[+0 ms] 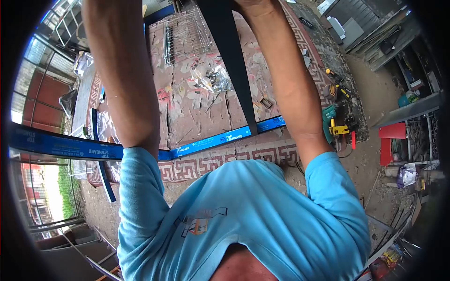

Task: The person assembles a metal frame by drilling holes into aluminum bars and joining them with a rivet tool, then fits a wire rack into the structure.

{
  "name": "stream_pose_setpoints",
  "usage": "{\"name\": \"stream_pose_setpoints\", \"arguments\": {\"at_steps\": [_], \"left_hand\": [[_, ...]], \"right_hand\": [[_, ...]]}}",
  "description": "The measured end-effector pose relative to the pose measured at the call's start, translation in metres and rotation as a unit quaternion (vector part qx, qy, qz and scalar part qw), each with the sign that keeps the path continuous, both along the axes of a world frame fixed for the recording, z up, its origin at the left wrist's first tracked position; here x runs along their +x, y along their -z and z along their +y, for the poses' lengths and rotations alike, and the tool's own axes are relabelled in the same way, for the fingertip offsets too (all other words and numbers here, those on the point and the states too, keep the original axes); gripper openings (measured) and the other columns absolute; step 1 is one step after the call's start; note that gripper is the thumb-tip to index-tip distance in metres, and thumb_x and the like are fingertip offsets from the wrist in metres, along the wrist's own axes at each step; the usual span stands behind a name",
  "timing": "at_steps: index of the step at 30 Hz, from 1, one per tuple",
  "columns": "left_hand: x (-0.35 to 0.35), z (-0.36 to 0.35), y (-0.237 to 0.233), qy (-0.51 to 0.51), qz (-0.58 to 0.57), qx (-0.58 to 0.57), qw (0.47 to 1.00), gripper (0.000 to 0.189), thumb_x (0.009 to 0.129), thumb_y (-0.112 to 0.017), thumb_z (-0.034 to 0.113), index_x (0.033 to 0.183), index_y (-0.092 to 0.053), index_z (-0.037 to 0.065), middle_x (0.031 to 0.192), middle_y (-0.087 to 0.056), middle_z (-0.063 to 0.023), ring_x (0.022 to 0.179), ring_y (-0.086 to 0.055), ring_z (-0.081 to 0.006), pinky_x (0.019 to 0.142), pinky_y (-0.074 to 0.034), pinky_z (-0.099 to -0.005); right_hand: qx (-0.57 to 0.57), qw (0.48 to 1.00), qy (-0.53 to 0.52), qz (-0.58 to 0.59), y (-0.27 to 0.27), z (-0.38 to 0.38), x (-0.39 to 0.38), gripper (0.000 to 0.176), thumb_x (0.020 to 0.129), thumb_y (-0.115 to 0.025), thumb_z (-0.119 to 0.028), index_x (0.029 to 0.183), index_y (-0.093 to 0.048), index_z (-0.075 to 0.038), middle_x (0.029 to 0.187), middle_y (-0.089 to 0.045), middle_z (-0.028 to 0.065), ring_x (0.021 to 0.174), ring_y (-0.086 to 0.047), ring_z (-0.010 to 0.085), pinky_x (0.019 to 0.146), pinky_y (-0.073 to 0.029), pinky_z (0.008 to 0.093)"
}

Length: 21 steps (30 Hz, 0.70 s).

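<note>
Both forearms reach up past the top edge of the head view. My left hand is cut off above the frame. Only the base of my right hand [253,5] shows at the top, beside the upper end of a long black bar [229,56]; its fingers are hidden. The bar narrows toward its lower end, which meets a blue-wrapped profile [211,143] marked "TOP STANDARD". That profile lies across the near part of the patterned table [187,126]. Another blue-wrapped length [70,146] runs out to the left, passing behind my left arm.
A wire rack [187,35] and crumpled clear plastic [213,78] lie on the table. At its right edge are a green power tool [328,119] and a yellow tool [339,129]. A thin blue strip [105,180] sticks out at the left. Shelves stand far right.
</note>
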<state>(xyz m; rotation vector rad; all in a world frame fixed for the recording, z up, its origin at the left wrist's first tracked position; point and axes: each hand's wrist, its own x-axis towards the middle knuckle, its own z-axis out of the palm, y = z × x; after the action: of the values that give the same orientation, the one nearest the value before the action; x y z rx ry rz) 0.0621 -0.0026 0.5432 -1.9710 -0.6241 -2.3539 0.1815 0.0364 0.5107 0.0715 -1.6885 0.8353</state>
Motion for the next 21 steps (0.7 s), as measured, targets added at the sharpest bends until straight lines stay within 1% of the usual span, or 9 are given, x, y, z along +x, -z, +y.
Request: {"name": "stream_pose_setpoints", "arguments": {"at_steps": [3,5,6,7,10,15,18,20,21], "left_hand": [[-0.011,0.017,-0.013,-0.166,0.134,0.081,0.974,0.029,0.099,-0.043,0.019,0.111,-0.056,-0.005,0.088,-0.06,-0.0043,0.076,-0.056,-0.0113,0.072,-0.045,-0.0239],[-0.004,0.023,-0.028,-0.033,0.067,0.056,0.996,0.031,0.098,-0.045,0.025,0.106,-0.057,-0.003,0.087,-0.058,-0.0026,0.078,-0.052,-0.0104,0.074,-0.042,-0.0244],[0.003,0.026,-0.033,0.077,0.003,0.037,0.996,0.035,0.097,-0.049,0.032,0.098,-0.058,-0.001,0.086,-0.055,-0.0008,0.079,-0.048,-0.0093,0.076,-0.039,-0.0247],[0.006,0.024,-0.038,0.149,-0.031,0.011,0.988,0.043,0.093,-0.055,0.042,0.086,-0.059,0.0,0.076,-0.053,0.0004,0.071,-0.044,-0.0093,0.068,-0.038,-0.0255],[0.004,0.012,-0.04,0.192,-0.115,-0.029,0.974,0.054,0.093,-0.047,0.055,0.094,-0.06,0.002,0.079,-0.057,-0.0007,0.073,-0.049,-0.0083,0.069,-0.039,-0.023],[-0.009,-0.015,-0.05,0.17,-0.049,0.015,0.984,0.065,0.092,-0.037,0.062,0.096,-0.06,0.001,0.08,-0.06,-0.0039,0.076,-0.054,-0.0106,0.071,-0.043,-0.0259],[-0.007,-0.024,-0.046,0.171,-0.01,0.06,0.983,0.067,0.091,-0.037,0.063,0.099,-0.06,0.0,0.083,-0.062,-0.0058,0.08,-0.058,-0.0128,0.075,-0.046,-0.0275],[-0.003,-0.034,-0.042,0.167,-0.045,0.023,0.985,0.066,0.088,-0.047,0.062,0.104,-0.059,-0.001,0.085,-0.064,-0.0072,0.086,-0.06,-0.0144,0.083,-0.046,-0.0284],[-0.006,-0.033,-0.036,0.262,-0.037,0.015,0.964,0.065,0.082,-0.063,0.056,0.111,-0.057,-0.002,0.094,-0.065,-0.0089,0.095,-0.06,-0.0175,0.09,-0.045,-0.0308]], "right_hand": [[-0.071,0.995,0.06,-0.031,0.001,-0.008,-0.001,0.042,0.08,-0.063,-0.017,0.115,-0.05,0.002,0.085,-0.065,0.0095,0.079,-0.064,0.0172,0.071,-0.052,0.0293],[-0.107,0.991,0.057,-0.05,-0.002,-0.013,0.0,0.063,0.074,-0.065,-0.01,0.131,-0.04,0.003,0.096,-0.063,0.011,0.083,-0.064,0.0175,0.07,-0.053,0.0293],[-0.144,0.987,0.002,-0.067,-0.005,-0.01,0.006,0.081,0.067,-0.081,-0.02,0.132,-0.039,0.005,0.115,-0.059,0.0138,0.106,-0.056,0.0208,0.093,-0.043,0.0335],[-0.065,0.998,-0.015,-0.008,0.0,-0.001,-0.002,0.096,0.067,-0.084,-0.028,0.14,-0.03,0.002,0.123,-0.053,0.0135,0.113,-0.051,0.0211,0.096,-0.04,0.0349],[-0.026,0.991,0.052,0.122,-0.021,-0.008,0.027,0.11,0.067,-0.082,-0.041,0.146,-0.017,0.0,0.118,-0.054,0.0131,0.112,-0.052,0.0241,0.095,-0.041,0.0388],[0.049,0.974,0.131,0.177,-0.087,-0.061,0.051,0.081,0.08,-0.067,-0.049,0.136,-0.037,0.001,0.105,-0.061,0.0149,0.088,-0.064,0.0242,0.071,-0.054,0.0317],[0.005,0.997,0.071,0.014,-0.107,-0.072,0.062,0.063,0.093,-0.046,-0.05,0.134,-0.039,-0.002,0.101,-0.063,0.0184,0.086,-0.066,0.0287,0.062,-0.052,0.0322],[0.018,0.996,0.001,0.087,-0.105,-0.086,0.06,0.053,0.094,-0.046,-0.044,0.127,-0.045,-0.002,0.093,-0.065,0.0167,0.076,-0.067,0.0303,0.055,-0.052,0.031],[-0.027,0.992,0.033,0.121,-0.101,-0.097,0.056,0.046,0.093,-0.047,-0.041,0.117,-0.051,-0.001,0.09,-0.065,0.0161,0.075,-0.068,0.0308,0.056,-0.055,0.0338]]}}
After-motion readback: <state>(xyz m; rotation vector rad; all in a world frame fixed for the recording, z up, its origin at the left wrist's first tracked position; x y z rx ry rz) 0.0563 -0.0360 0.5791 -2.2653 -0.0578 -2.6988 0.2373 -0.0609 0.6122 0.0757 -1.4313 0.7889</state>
